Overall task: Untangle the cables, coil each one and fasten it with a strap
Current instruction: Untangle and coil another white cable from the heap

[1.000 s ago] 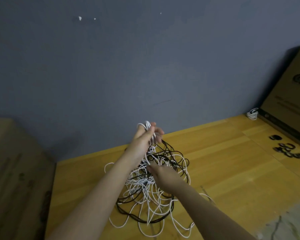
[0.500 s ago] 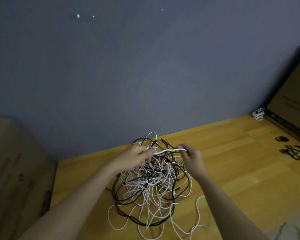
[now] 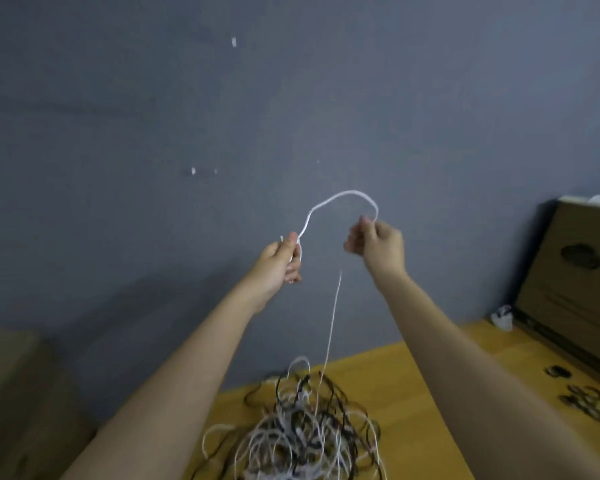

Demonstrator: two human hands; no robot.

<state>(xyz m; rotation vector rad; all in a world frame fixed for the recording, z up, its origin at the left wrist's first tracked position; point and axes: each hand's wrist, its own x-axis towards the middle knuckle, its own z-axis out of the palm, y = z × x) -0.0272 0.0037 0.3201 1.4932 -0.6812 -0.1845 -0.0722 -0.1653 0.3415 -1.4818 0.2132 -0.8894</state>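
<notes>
A person lifts a white cable [image 3: 340,197] high against a grey wall [image 3: 291,98], the left hand [image 3: 280,263] clenched around one part of it and the right hand [image 3: 376,244] pinching another, so that an arch of cable stands between the two grips. From below the right hand a single strand drops to the tangle of black and white cables [image 3: 302,434] lying on the wooden worktop [image 3: 430,375]. The step in hand appears to be drawing this one cable free; it would go best pulled slowly, hand over hand, watching where the strand enters the heap and easing off if a knot tightens. Dark looped straps [image 3: 582,398] wait at far right beside a cardboard box [image 3: 575,278]; its printing is too blurred to read, and no brand or label is legible.
</notes>
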